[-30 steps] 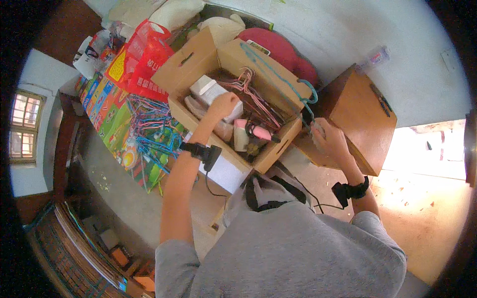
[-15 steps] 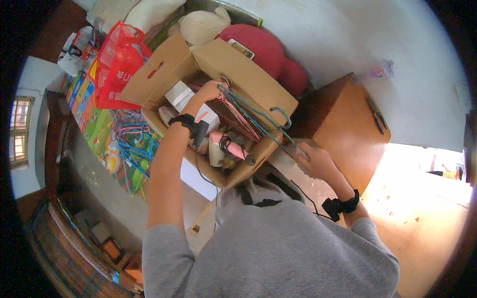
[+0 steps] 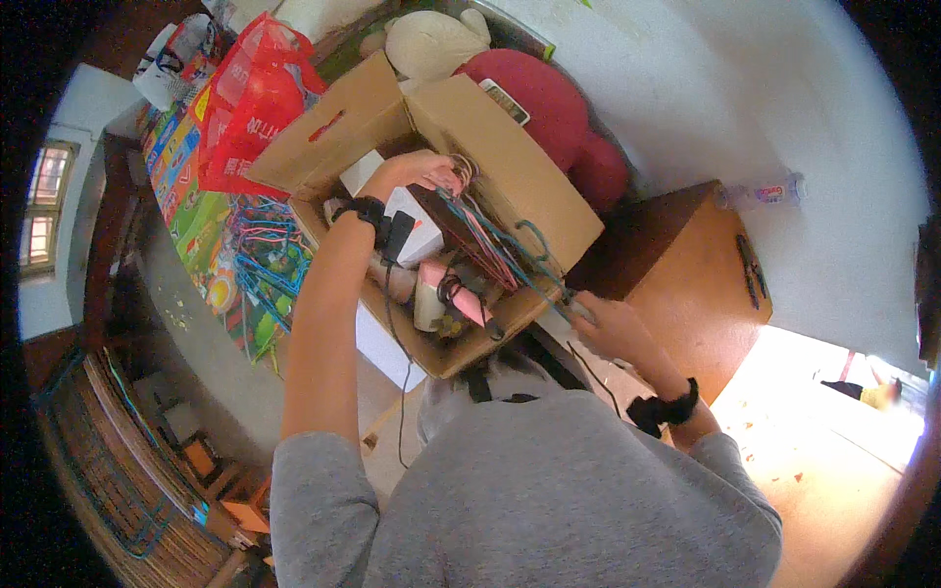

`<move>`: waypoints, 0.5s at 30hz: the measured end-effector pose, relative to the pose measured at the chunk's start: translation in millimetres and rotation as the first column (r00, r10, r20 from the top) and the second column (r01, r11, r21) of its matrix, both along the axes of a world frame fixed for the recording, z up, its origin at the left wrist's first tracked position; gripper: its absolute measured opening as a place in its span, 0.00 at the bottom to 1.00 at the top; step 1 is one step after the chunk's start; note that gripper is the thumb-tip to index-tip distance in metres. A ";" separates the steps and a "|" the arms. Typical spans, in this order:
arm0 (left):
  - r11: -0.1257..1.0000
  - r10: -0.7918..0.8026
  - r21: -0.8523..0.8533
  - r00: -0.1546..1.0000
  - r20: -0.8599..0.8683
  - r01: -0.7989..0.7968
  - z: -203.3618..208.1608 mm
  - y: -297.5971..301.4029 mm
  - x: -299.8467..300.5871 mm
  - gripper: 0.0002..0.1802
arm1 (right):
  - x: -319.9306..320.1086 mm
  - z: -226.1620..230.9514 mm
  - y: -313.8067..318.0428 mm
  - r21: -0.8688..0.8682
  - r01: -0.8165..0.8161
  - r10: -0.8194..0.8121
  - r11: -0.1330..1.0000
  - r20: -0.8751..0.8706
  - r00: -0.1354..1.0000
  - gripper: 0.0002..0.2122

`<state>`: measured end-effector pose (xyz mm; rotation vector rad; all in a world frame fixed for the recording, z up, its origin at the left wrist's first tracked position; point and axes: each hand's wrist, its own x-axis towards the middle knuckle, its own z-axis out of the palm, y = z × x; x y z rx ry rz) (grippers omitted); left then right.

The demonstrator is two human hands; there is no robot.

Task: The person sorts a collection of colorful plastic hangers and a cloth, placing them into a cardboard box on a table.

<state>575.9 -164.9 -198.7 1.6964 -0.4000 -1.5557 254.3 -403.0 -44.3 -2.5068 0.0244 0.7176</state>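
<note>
An open cardboard box (image 3: 515, 162) stands in front of me. My left hand (image 3: 431, 171) reaches into its far side, closed around a bunch of coat hangers (image 3: 487, 240), pink and teal. My right hand (image 3: 613, 328), just beyond the box's right corner, is closed on the near end of a teal hanger. One teal hook sticks up against the box's side. Below the hangers lie a white carton (image 3: 417, 227) and a pink and cream appliance (image 3: 456, 291), like a hair dryer, wound with black cord. The bottom of the box is partly hidden.
Blue and pink hangers (image 3: 265, 279) lie on a colourful mat (image 3: 201, 220) at left, beside a red plastic bag (image 3: 260, 118). A wooden cabinet (image 3: 686, 284) with black-handled pliers (image 3: 752, 272) and a clear bottle (image 3: 769, 193) stands right. A red cushion (image 3: 549, 98) sits behind.
My left hand has turned and shifted slightly at the box's far side, with the hangers still in it. My right hand has come a little closer to the box. The view has shifted slightly.
</note>
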 end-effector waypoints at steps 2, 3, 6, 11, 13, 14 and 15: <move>0.993 -0.087 0.087 0.992 0.092 0.079 5.4 -7.5 1.9 0.25 | 13.4 -23.3 12.0 0.044 -0.036 0.033 0.998 0.068 0.997 0.13; 0.988 -0.122 0.109 0.985 0.119 0.110 7.3 -10.3 1.5 0.25 | 20.6 -36.0 19.4 0.051 -0.050 0.046 0.997 0.078 0.996 0.13; 0.975 -0.197 0.164 0.931 0.307 0.152 7.6 -14.7 0.5 0.25 | 44.8 -67.8 44.6 -0.015 -0.104 0.105 0.995 0.115 0.988 0.13; 0.988 0.069 0.082 0.850 0.522 -0.130 -10.2 18.9 -7.8 0.26 | 91.5 -93.8 73.8 0.116 -0.115 0.094 0.987 0.173 0.980 0.13; 0.906 0.338 -0.024 0.689 0.641 -0.422 -18.9 44.3 -12.5 0.25 | 109.2 -105.7 83.3 0.096 -0.141 0.126 0.985 0.147 0.981 0.14; 0.927 0.339 -0.160 0.578 0.742 -0.338 -21.5 61.1 -15.4 0.25 | 118.8 -114.3 88.3 0.060 -0.171 0.162 0.983 0.133 0.978 0.14; 0.881 0.418 -0.141 0.603 0.679 -0.452 -25.9 67.5 -20.1 0.23 | 127.3 -124.1 91.2 0.033 -0.205 0.199 0.978 0.133 0.971 0.15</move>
